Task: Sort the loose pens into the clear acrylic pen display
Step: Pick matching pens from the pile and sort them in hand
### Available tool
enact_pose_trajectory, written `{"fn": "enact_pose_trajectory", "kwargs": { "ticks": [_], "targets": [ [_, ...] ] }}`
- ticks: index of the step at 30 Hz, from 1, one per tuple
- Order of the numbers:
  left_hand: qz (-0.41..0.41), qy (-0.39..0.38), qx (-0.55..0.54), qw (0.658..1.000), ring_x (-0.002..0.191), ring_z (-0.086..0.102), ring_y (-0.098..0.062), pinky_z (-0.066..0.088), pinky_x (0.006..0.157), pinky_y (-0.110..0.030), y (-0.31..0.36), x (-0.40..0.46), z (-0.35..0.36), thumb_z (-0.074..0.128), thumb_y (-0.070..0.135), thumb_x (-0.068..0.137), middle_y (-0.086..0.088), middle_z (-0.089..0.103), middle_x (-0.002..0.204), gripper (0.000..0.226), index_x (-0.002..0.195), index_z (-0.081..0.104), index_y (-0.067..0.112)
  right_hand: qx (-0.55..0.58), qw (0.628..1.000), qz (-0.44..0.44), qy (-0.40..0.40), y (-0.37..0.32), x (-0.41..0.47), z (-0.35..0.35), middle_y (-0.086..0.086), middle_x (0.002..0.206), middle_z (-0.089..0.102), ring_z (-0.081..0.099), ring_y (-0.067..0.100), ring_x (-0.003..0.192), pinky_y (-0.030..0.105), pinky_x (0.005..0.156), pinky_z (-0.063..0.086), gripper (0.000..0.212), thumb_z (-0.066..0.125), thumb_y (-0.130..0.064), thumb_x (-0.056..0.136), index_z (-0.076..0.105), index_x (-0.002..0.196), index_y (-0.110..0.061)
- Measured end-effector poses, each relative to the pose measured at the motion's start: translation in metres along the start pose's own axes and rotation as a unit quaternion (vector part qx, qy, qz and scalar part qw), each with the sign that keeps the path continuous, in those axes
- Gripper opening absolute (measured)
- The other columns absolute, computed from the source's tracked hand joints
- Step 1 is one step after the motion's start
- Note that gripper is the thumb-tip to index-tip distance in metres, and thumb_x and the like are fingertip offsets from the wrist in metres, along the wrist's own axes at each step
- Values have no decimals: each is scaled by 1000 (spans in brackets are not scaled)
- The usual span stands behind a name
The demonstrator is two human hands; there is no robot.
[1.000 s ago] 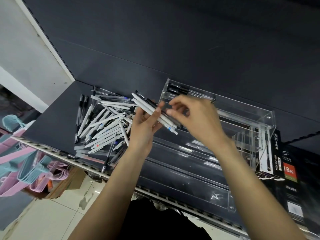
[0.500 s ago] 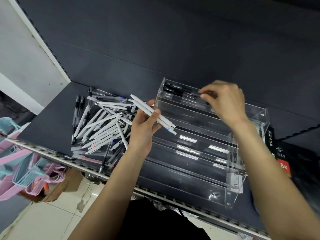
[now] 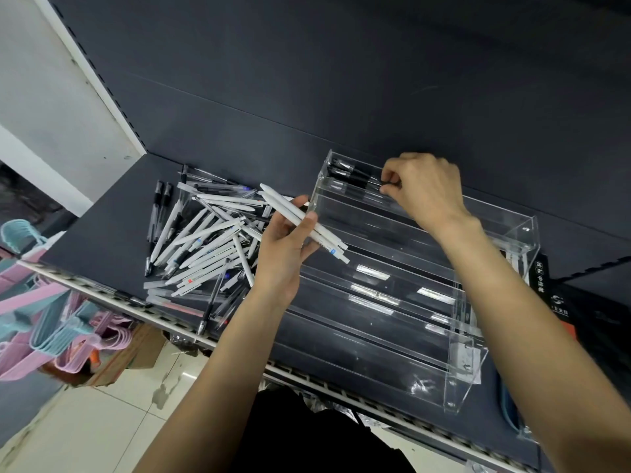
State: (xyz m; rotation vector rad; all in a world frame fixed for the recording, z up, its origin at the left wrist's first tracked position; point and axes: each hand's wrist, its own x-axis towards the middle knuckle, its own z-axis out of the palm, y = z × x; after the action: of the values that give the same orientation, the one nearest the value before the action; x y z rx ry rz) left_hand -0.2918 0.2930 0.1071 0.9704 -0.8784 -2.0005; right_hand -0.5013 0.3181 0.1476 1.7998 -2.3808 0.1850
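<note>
Left hand (image 3: 285,254) over dark shelf (image 3: 102,230), tiled floor (image 3: 102,421)

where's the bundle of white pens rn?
Head view, centre: the white pens are gripped in the left hand, held just off the left end of the clear display, to the right of the loose pile on the shelf.

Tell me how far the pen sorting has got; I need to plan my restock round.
Early days. Done: a few black pens lie in the top tier of the acrylic display; the lower tiers look empty. In hand: the right hand pinches a black pen at that top tier, and the left hand holds a bundle of white pens. Left: the big loose pile on the shelf.
</note>
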Motion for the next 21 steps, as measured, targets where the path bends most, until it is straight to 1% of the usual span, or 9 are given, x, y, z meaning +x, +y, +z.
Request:
{"fn": "enact_pose_trajectory", "kwargs": {
  "ticks": [3, 6, 9, 11, 13, 14, 16, 18, 21],
  "targets": [
    [-4, 1, 3, 1000, 91, 63, -8, 54, 75, -23, 0, 0, 1, 55, 8, 93, -5, 60, 109, 22, 111, 59, 21, -7, 1000, 6, 3, -1, 0, 1, 2, 91, 65, 62, 28, 82, 28, 62, 36, 16, 65, -32, 87, 66, 90, -17],
    [-5, 1, 6, 1000, 89, 63, -7, 54, 73, -21, 1, 0, 2, 56, 8, 93, -5, 59, 107, 22, 111, 60, 21, -10, 1000, 12, 1, -2, 1, 1, 2, 90, 65, 62, 29, 81, 28, 61, 35, 15, 65, -32, 87, 67, 88, -17],
    [-4, 7, 9, 1000, 85, 62, -6, 53, 70, -20, 2, 1, 4, 57, 9, 93, -2, 59, 102, 24, 114, 59, 20, -2, 1000, 15, 3, -3, -1, -2, 1, 91, 66, 62, 27, 82, 28, 63, 36, 16, 64, -32, 87, 67, 90, -17],
    [1, 9, 9, 1000, 86, 62, -6, 54, 71, -20, 2, 1, 5, 58, 9, 92, 0, 59, 100, 26, 117, 59, 20, 47, 998, 21, 31, -5, -8, -8, -2, 89, 66, 61, 21, 80, 26, 64, 38, 15, 64, -33, 87, 68, 90, -19],
    [7, 8, 10, 1000, 89, 62, -7, 54, 74, -22, 1, 1, 7, 58, 10, 92, 1, 60, 98, 29, 119, 59, 19, 148, 987, 22, 63, -14, -21, -18, -6, 84, 66, 59, 12, 74, 26, 64, 43, 13, 65, -34, 86, 69, 87, -22],
    [11, 7, 10, 1000, 89, 62, -7, 54, 75, -23, 1, 0, 7, 58, 10, 92, 2, 60, 95, 30, 121, 58, 18, 201, 977, 17, 67, -21, -28, -23, -8, 81, 66, 59, 9, 72, 27, 65, 47, 11, 66, -34, 85, 70, 86, -24],
    [19, 3, 3, 1000, 85, 63, -6, 55, 74, -23, 0, -1, 9, 57, 9, 93, 3, 60, 89, 30, 122, 57, 17, 267, 963, 3, 33, -39, -43, -26, -11, 79, 67, 61, 5, 72, 31, 68, 52, 11, 69, -36, 82, 70, 87, -26],
    [24, -10, -7, 1000, 82, 65, -7, 54, 71, -22, -1, -3, 12, 56, 9, 93, 4, 63, 85, 29, 120, 57, 18, 298, 955, -1, -15, -54, -56, -22, -15, 79, 66, 62, 2, 72, 30, 68, 53, 15, 70, -37, 81, 69, 91, -27],
    [27, -41, -4, 999, 87, 67, -12, 54, 76, -24, -5, -7, 15, 54, 9, 94, 0, 68, 90, 29, 120, 57, 19, 340, 939, 20, -42, -63, -66, -14, -16, 80, 66, 63, 1, 74, 25, 70, 53, 17, 73, -33, 80, 67, 94, -26]
  ]
}}
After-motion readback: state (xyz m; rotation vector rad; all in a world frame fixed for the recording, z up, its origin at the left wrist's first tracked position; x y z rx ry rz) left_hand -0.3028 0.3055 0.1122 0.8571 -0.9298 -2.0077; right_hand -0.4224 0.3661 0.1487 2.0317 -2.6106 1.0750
